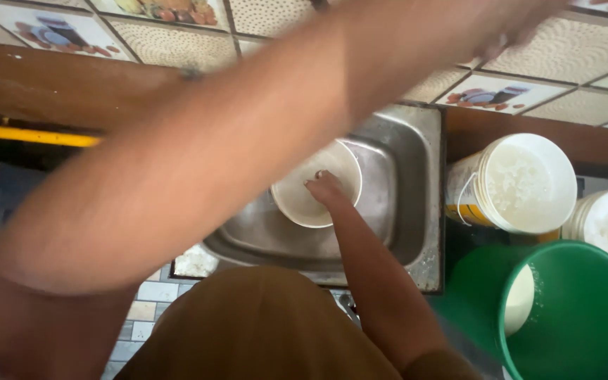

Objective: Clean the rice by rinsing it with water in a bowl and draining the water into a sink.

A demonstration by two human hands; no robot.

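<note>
The right hand is reaching down into the sink, fingers spread loosely over the inside of a white bowl that is sitting in the basin. The left hand is stretching up toward the tiled wall; it is blurred and cut off, so I cannot tell its grip. Its forearm is hiding much of the sink. A green bucket and a white bucket are standing to the right.
</note>
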